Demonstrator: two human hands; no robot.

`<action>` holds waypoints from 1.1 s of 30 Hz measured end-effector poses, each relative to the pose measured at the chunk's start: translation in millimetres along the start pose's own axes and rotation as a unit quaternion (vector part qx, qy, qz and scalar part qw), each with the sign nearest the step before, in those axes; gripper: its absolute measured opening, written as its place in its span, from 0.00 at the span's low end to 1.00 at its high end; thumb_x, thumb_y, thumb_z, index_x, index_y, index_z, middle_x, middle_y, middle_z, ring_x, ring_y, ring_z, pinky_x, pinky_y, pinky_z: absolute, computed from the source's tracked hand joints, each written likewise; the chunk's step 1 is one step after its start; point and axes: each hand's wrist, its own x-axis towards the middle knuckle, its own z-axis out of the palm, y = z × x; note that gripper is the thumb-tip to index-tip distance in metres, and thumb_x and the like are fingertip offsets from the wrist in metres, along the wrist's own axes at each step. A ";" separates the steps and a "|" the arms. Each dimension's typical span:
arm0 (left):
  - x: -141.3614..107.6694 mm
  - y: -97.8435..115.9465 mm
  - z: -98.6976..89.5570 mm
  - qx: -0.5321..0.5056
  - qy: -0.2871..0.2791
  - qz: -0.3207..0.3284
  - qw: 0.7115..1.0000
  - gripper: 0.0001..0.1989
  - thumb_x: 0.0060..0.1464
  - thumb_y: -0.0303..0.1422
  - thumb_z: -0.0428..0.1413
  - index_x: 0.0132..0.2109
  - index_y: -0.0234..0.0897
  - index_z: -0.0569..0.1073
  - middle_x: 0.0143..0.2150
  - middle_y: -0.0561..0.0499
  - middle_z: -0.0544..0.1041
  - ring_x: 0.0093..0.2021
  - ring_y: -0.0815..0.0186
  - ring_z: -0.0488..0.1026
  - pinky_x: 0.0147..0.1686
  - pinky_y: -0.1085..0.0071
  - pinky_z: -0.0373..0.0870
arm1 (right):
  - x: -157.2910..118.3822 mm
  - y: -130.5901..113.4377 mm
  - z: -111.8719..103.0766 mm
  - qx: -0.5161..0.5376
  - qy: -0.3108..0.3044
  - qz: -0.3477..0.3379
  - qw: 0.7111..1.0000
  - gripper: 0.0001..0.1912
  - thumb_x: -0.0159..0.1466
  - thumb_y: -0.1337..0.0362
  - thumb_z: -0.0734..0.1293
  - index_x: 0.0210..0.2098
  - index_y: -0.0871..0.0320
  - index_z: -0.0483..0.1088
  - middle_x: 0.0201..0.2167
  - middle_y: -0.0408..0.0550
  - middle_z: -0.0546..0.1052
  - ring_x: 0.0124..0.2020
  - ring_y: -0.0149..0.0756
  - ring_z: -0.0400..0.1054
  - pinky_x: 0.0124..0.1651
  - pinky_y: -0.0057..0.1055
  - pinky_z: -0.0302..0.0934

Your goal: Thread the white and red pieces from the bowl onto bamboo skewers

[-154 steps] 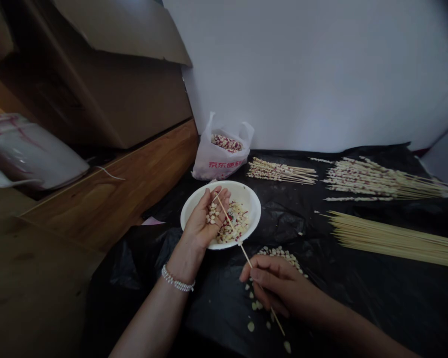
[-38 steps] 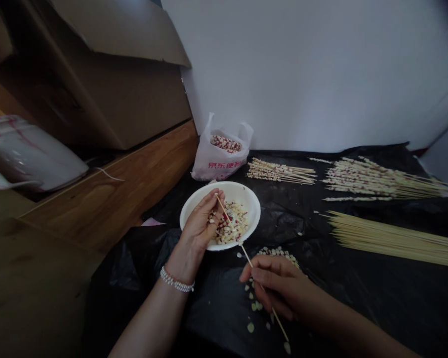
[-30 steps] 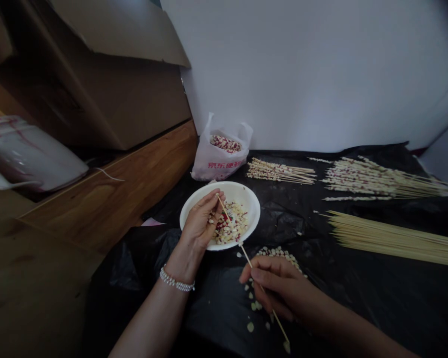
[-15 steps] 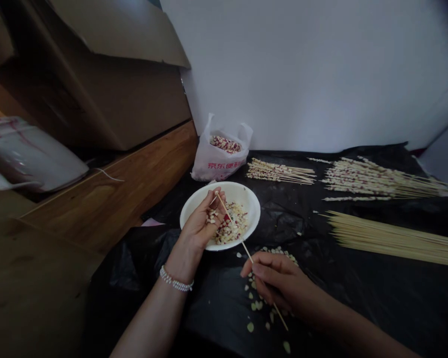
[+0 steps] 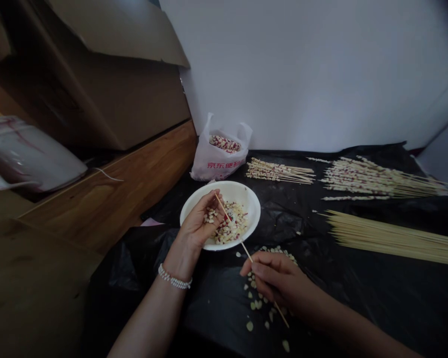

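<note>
Over the white bowl (image 5: 253, 210), cups pale kernels (image 5: 210, 216) in a left hand (image 5: 197, 222) opened wider than a second ago, baring them beside the wooden skewer (image 5: 247, 252) pinched in the right hand (image 5: 277, 276).

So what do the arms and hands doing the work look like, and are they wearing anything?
They are a person's bare arms, with no sleeves or gloves in view. Above the left hand, the wrist wears a pale, silvery bracelet that looks beaded, in more than one strand. The right hand and its wrist show no jewellery that I can make out.
</note>
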 end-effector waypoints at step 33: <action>-10.0 -23.5 5.9 0.001 -0.139 -0.160 0.977 0.04 0.60 0.26 0.56 0.39 0.28 0.76 0.30 0.47 0.76 0.25 0.74 0.73 0.22 0.83 0.71 | 4.6 -15.2 -16.9 0.018 0.074 -0.046 0.996 0.17 0.65 0.52 0.66 0.40 0.59 0.76 0.14 0.33 0.63 0.12 0.22 0.42 0.17 0.25 0.34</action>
